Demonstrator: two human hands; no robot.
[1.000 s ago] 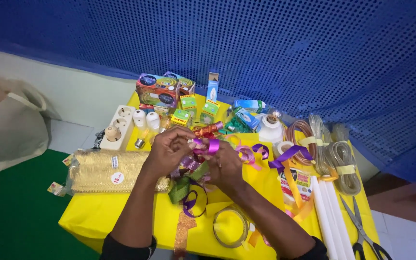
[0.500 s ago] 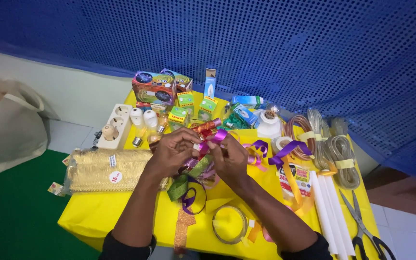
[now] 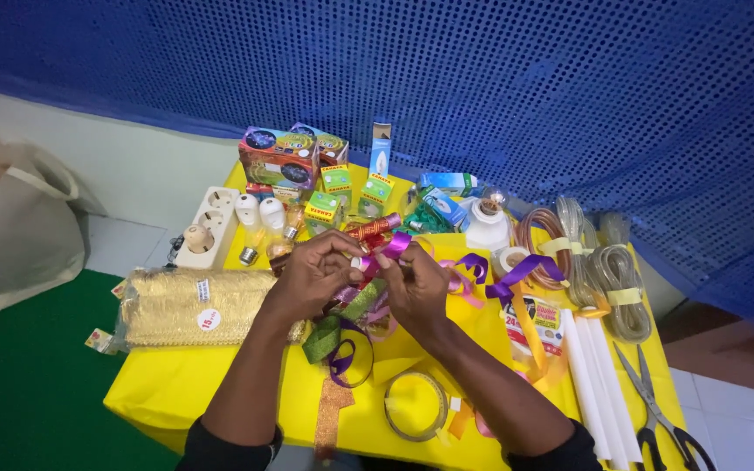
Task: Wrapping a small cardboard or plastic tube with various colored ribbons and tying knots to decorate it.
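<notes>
Both hands, left hand [image 3: 311,275] and right hand [image 3: 416,283], have fingers clamped on shiny ribbon [image 3: 392,247]; green boxes [image 3: 336,179] sit behind on yellow desk [image 3: 185,384].

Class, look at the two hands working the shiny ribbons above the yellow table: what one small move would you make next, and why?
Probably draw the pink ribbon taut with the right hand. Both hands pinch it between fingertips, the left hand close beside, while loose green ribbon and purple ribbon loops dangle slack below.

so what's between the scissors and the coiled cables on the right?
Head view: bare yellow tabletop separates the scissors from the coiled cables. The white rods lie just beside that stretch, not in it.
</notes>
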